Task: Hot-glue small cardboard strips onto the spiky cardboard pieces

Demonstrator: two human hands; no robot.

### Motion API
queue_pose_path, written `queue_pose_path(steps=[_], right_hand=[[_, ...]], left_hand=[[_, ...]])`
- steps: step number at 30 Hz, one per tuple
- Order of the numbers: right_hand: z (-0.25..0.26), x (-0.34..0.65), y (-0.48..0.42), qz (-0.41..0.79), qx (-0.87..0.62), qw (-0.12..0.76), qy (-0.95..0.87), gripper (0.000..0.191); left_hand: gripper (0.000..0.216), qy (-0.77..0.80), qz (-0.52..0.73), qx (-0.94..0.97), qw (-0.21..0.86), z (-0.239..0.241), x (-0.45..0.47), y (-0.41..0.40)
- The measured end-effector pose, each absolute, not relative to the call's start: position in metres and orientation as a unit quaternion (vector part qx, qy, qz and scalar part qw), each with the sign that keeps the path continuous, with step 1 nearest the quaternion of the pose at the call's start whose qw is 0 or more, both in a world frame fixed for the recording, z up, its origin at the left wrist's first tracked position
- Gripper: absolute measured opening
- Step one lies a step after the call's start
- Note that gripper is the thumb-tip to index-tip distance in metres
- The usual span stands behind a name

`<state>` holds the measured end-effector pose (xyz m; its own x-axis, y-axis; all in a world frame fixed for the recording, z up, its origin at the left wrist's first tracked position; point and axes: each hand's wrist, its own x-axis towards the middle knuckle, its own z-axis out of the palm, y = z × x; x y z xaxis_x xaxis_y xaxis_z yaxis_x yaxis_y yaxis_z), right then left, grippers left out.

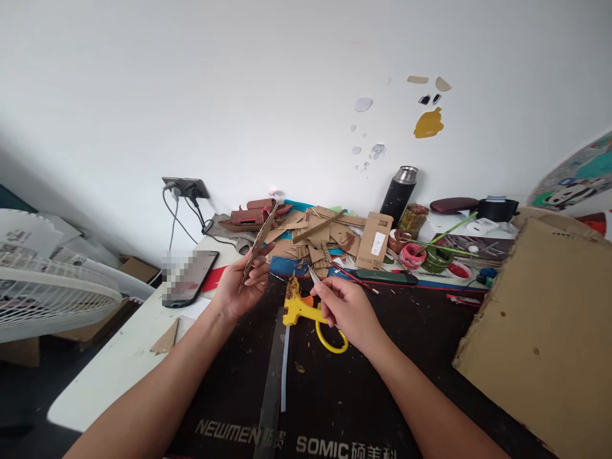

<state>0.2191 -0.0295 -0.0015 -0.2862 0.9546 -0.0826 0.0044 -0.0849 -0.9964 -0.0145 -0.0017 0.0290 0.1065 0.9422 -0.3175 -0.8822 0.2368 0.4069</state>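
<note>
My left hand (243, 280) is raised over the left side of the dark mat, its fingers closed on a piece of cardboard (261, 245) seen nearly edge-on. My right hand (347, 309) pinches scissors, their pointed silver blade (313, 276) sticking out up and to the left. A yellow handle loop (332, 347) shows below that hand; the rest of the scissors is hidden by the fingers. Just left of the right hand lies a yellow glue gun (292, 303) with a glue stick (285, 370) coming out of its back. Beside it is a long metal ruler (270, 389).
Cardboard scraps (318, 233) pile up against the wall. A black thermos (398, 194), paint jars (437, 258) and a green craft knife (387, 276) stand or lie at the back. A large cardboard sheet (545, 331) fills the right; a phone (191, 280) and white fan (57, 293) are left.
</note>
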Motion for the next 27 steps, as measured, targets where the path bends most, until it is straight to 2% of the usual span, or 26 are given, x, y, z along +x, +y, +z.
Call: queue_pose_path(steps=[7,12,16,20,27], right_hand=[[0.0,0.218,-0.03,0.587,-0.444,0.399,-0.547,0.044],[-0.001,0.218,-0.031,0.59,-0.442,0.403,-0.542,0.043],[-0.002,0.217,-0.031,0.592,-0.437,0.41,-0.539,0.046],[-0.002,0.217,-0.03,0.598,-0.427,0.425,-0.529,0.052],[-0.002,0.217,-0.028,0.615,-0.421,0.425,-0.515,0.063]], left_hand=[[0.045,0.256,0.609,0.056,0.748,0.027,-0.014,-0.002],[0.04,0.292,0.604,0.095,0.735,0.026,-0.013,0.0],[0.03,0.372,0.616,0.159,0.676,0.019,-0.011,0.003],[0.013,0.386,0.653,0.25,0.602,0.011,-0.009,0.002],[0.026,0.402,0.668,0.362,0.511,0.012,-0.003,-0.006]])
